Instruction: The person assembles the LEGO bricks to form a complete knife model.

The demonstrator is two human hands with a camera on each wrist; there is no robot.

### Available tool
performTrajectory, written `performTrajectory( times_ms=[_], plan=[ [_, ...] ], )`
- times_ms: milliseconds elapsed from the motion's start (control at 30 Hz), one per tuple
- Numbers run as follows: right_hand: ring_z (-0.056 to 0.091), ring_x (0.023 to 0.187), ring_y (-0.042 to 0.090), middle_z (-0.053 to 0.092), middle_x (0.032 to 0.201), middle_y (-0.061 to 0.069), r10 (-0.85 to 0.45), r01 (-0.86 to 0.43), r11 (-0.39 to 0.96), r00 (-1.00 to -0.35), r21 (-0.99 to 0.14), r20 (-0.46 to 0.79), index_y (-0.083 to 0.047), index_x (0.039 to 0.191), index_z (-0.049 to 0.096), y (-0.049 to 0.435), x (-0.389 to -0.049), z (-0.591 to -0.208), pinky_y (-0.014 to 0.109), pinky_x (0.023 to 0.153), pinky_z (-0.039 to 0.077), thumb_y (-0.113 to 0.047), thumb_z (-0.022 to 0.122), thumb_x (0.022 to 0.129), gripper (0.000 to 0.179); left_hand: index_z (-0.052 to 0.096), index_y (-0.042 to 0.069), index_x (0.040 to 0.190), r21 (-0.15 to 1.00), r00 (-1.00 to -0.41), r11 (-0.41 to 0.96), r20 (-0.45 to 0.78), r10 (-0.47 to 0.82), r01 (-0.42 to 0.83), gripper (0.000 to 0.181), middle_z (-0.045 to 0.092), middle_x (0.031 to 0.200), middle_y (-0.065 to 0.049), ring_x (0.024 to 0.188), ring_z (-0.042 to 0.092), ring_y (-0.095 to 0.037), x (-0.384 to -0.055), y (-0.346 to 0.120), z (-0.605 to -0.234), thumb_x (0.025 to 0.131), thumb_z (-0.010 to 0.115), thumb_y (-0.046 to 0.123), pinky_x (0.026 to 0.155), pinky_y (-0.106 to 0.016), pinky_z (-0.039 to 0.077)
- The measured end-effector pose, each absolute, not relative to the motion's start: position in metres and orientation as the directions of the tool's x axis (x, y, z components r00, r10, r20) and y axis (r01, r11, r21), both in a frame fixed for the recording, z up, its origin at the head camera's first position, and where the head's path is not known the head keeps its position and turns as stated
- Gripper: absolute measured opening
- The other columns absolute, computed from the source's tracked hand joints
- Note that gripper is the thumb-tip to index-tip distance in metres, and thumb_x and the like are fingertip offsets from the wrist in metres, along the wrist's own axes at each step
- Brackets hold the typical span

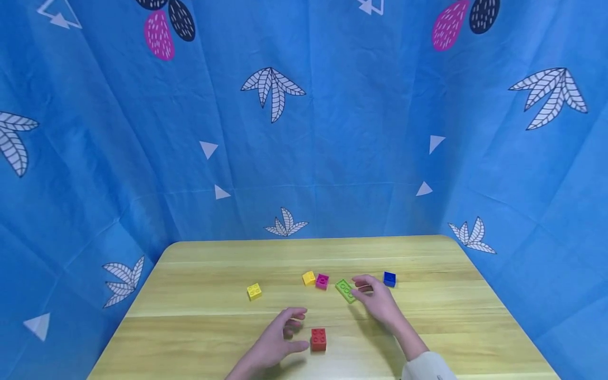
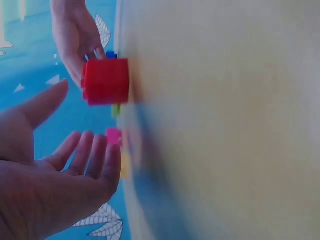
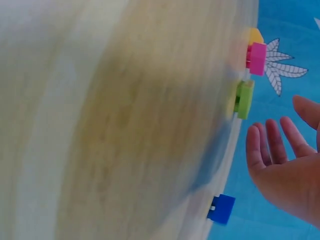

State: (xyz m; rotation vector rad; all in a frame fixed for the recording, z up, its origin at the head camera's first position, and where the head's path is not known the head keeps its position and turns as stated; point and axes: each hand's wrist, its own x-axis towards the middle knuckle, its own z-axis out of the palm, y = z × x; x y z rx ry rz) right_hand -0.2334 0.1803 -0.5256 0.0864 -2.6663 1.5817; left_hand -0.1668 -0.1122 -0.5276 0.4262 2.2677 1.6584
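A red building brick [image 1: 319, 339] with studs on top sits near the front middle of the table. My left hand [image 1: 277, 340] is just left of it, fingers loosely bent and thumb toward its side; the left wrist view shows a gap between that hand and the red brick. Farther back, my right hand [image 1: 378, 304] hovers beside a long light-green brick [image 1: 345, 291], its thumb overlapping the brick's right end in the head view. From the right wrist, the green brick [image 3: 244, 100] appears apart from the relaxed fingers. Neither hand holds anything.
A magenta brick [image 1: 322, 282] and a yellow brick [image 1: 309, 278] stand side by side left of the green one. Another yellow brick [image 1: 254, 292] lies farther left, and a blue brick [image 1: 389, 279] stands right of my right hand. Behind the wooden table [image 1: 204, 264] hangs a blue patterned curtain [image 1: 332, 158].
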Motion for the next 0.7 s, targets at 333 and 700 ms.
performTrajectory(
  times_ms=[333,700],
  plan=[
    [0.067,0.111,0.037,0.067,0.123,0.022,0.0,-0.006,0.473,-1.0,-0.881,0.007,0.003,0.131,0.063,0.18,-0.243,-0.534,0.049,0.096,0.06,-0.007,0.075,0.091,0.042,0.056,0.008,0.141,0.967,-0.908,0.256,-0.113,0.404,-0.007,0.065,0.063,0.129,-0.008,0.114,0.059,-0.024,-0.169,-0.091,-0.544,0.082,0.083,0.005,0.091,-0.031,0.054],
    [0.064,0.104,0.029,0.068,0.118,0.018,0.003,0.035,0.464,-0.999,-0.885,-0.038,0.004,0.129,0.064,0.176,-0.249,-0.542,0.043,0.091,0.058,-0.002,0.083,0.08,0.053,0.067,0.012,0.126,0.956,-0.916,0.292,-0.135,0.379,-0.02,0.045,0.066,0.109,-0.004,0.102,0.058,-0.019,-0.166,-0.084,-0.546,0.084,0.08,0.004,0.082,-0.025,0.047]
  ],
)
